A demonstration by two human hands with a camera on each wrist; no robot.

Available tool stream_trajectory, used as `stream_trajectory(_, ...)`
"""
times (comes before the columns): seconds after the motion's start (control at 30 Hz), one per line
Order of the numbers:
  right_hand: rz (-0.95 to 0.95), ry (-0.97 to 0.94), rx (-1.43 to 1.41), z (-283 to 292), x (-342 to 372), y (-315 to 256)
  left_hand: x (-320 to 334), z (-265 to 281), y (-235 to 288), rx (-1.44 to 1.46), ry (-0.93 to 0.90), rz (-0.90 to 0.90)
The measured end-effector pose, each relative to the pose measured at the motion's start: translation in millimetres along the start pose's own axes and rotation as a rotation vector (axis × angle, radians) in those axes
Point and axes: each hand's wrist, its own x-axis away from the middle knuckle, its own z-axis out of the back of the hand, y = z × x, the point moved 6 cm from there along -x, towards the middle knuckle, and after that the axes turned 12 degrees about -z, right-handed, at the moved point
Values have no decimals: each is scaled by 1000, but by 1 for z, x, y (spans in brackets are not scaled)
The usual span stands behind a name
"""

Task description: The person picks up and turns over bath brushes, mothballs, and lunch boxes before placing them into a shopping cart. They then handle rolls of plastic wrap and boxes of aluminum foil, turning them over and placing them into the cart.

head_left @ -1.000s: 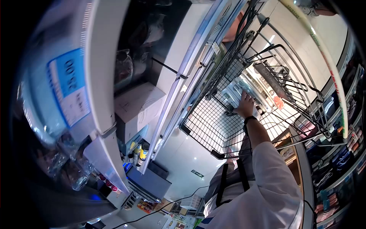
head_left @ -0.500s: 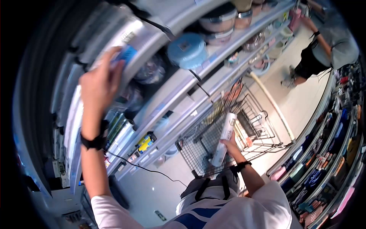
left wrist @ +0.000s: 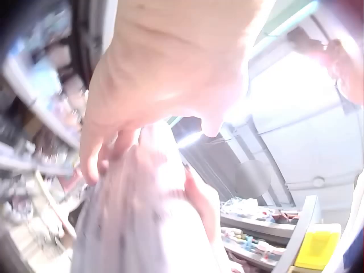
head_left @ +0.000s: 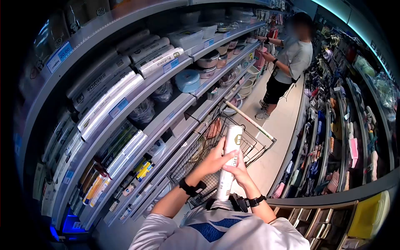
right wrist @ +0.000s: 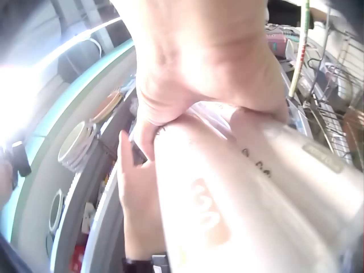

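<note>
In the head view, a white printed roll of plastic bags (head_left: 230, 162) stands nearly upright in front of the chest. My left hand (head_left: 214, 160) grips its far side, the thumb lying across the front. Lower down on the right, my right hand (head_left: 239, 170) holds the same roll, both thumbs close together. The roll (left wrist: 136, 222) is blurred under the left hand (left wrist: 170, 68) in the left wrist view. In the right wrist view, the roll (right wrist: 210, 210) runs down from my right hand (right wrist: 210, 62), with a second white, labelled cylinder surface (right wrist: 307, 159) alongside.
A black wire shopping cart (head_left: 193, 171) with a pale handle (head_left: 250, 119) stands below the hands. Shelves at left bear similar white rolls (head_left: 109, 104) and a blue lidded container (head_left: 187, 80). Another person (head_left: 287, 62) stands up the aisle. Packed racks (head_left: 325, 141) line the right.
At first one hand reached into the cart. Then my left hand was at a shelf roll while my right held a roll over the cart. Now both hands hold a roll before the chest.
</note>
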Motion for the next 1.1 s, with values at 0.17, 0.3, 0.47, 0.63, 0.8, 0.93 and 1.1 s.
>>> stream_trajectory(0.17, 72, 78, 148, -7, 54, 39, 71, -31, -63, 231, 367, 47)
stream_trajectory(0.3, -56, -3, 14, -17, 89, 14, 98, -19, -41, 622, 522, 172)
stream_trajectory(0.47, -74, 95, 40, 11, 88, 21, 127, 16, -7, 595, 691, 169)
stream_trajectory(0.63, 174, 301, 169, 42, 105, -68, 173, 60, 26, 501, 960, -20)
stream_trajectory(0.8, 457, 635, 709, 77, 150, -155, 222, 71, 32, 303, 1138, -21)
stream_trajectory(0.93, 520, 718, 448, 134, 164, -164, 251, 56, 23, -177, 1060, 123)
stream_trajectory(1.1, 518, 498, -343, 191, 168, -151, 272, 32, 8, -793, 889, 170)
